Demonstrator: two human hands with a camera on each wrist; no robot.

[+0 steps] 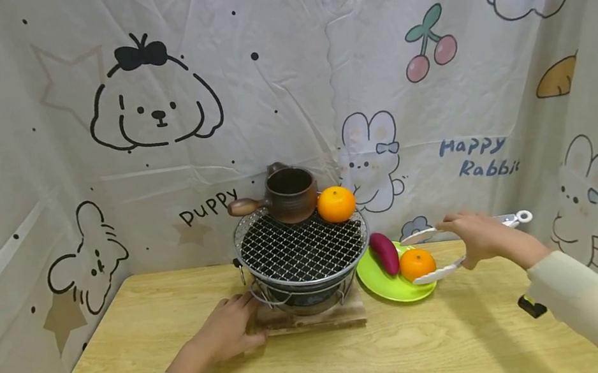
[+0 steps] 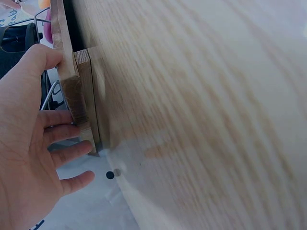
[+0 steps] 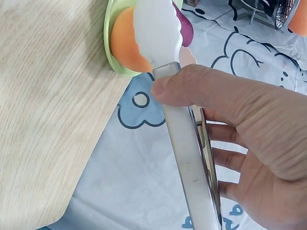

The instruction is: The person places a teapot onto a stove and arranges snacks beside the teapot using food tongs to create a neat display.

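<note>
In the head view, my right hand (image 1: 477,236) grips white-tipped metal tongs (image 3: 180,153), thumb on one arm and fingers on the other. The tongs' arms are spread over an orange (image 1: 417,264) on a green plate (image 1: 386,289); one tip lies in front of the orange, the other behind it. A purple sweet-potato-shaped thing (image 1: 384,253) shares the plate. My left hand (image 1: 230,329) touches the left end of a wooden base (image 1: 319,320) under a round grill (image 1: 302,247). Its fingers are spread, with the thumb against the wood (image 2: 72,96).
On the grill mesh stand a brown clay pot (image 1: 291,194) with a side handle and a second orange (image 1: 336,204) touching it. A printed curtain (image 1: 272,87) hangs close behind the wooden table (image 1: 416,349). The plate sits right of the grill.
</note>
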